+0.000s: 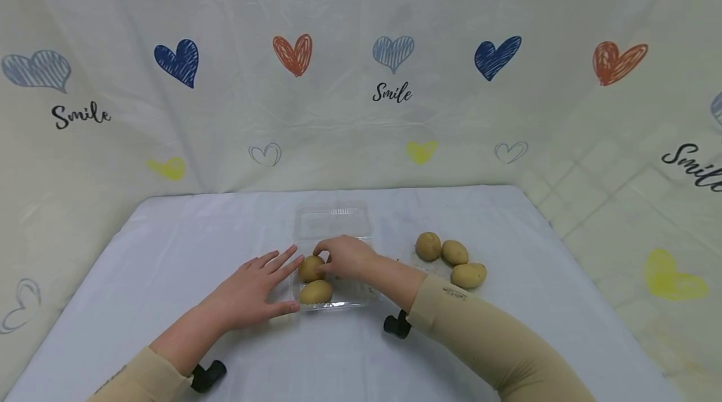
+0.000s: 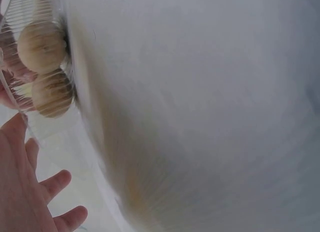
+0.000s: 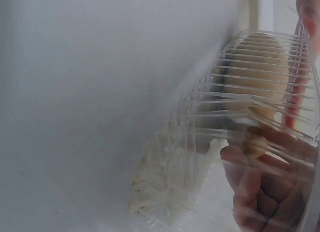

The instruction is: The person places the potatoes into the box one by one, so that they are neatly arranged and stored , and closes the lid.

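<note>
A clear plastic clamshell box lies on the table with its lid folded back. Inside its left side are two potatoes: the front potato and, behind it, the rear potato. My right hand reaches into the box and pinches the rear potato between thumb and forefinger; in the right wrist view the curled fingers show through the ribbed wall. My left hand has its fingers spread along the box's left edge. The left wrist view shows both potatoes through the clear wall.
To the right of the box, three loose potatoes lie close together, with specks of dirt near them. A white cloth covers the table. Behind it hangs a pale sheet printed with hearts.
</note>
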The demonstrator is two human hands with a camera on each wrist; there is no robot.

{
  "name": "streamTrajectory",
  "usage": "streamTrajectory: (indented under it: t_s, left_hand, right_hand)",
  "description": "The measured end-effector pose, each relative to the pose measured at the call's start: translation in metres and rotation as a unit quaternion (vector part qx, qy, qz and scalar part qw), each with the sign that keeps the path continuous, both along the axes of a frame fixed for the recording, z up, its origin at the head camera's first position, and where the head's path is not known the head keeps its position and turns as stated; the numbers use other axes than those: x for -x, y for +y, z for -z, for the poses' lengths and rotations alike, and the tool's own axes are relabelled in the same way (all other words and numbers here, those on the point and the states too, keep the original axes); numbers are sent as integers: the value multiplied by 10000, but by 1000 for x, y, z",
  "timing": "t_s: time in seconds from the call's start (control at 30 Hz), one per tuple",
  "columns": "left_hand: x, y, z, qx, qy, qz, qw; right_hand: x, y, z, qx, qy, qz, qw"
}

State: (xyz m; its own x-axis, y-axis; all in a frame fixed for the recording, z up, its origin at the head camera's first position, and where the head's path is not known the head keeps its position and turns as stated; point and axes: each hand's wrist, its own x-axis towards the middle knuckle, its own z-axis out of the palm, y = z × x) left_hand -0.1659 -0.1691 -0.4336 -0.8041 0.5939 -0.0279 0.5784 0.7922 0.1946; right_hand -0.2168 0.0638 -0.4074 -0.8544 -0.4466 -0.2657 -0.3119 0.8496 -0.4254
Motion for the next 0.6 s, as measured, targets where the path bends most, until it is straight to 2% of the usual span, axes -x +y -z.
streamTrajectory:
  t_s: [0.4,0.6]
  left_hand:
    - [0,0,0,38,-20,-24,10000]
    - [0,-1,2,30,51,-21,10000]
  right_hand:
    - [-5,12,-8,261,-103,177,9995]
    - [-8,24,-10,602,-266,-117,9978]
